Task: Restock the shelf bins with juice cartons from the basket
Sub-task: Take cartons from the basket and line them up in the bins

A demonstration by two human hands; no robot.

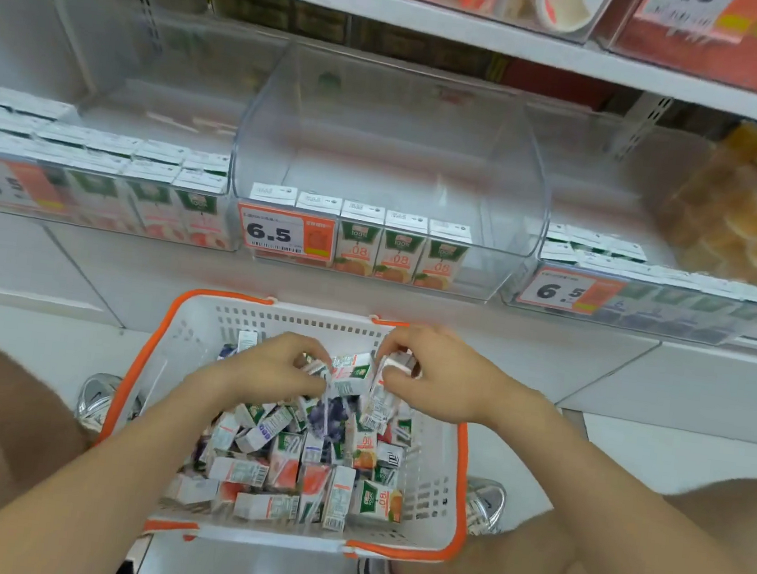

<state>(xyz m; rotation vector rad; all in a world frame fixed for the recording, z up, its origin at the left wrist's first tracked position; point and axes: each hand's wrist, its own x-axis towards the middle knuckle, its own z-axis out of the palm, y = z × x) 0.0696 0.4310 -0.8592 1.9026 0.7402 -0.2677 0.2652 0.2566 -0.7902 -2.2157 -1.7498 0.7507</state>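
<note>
A white basket with an orange rim (447, 493) stands on the floor between my knees, holding several mixed juice cartons (294, 470). My left hand (271, 362) is curled round small cartons at the basket's far end. My right hand (433, 373) pinches a white carton (398, 365) there, close to the left. Between the hands lies a white and green carton (352, 373). On the shelf above, the middle clear bin (505, 235) holds a front row of orange juice cartons (399, 251) behind a 6.5 price tag (284, 233); its back is bare.
A left bin (95, 188) is filled with pink-label cartons. A right bin (649, 294) holds dark-label cartons. Bagged orange goods (753, 211) sit at the far right. An upper shelf edge (397, 20) overhangs the bins. My shoes (94, 401) flank the basket.
</note>
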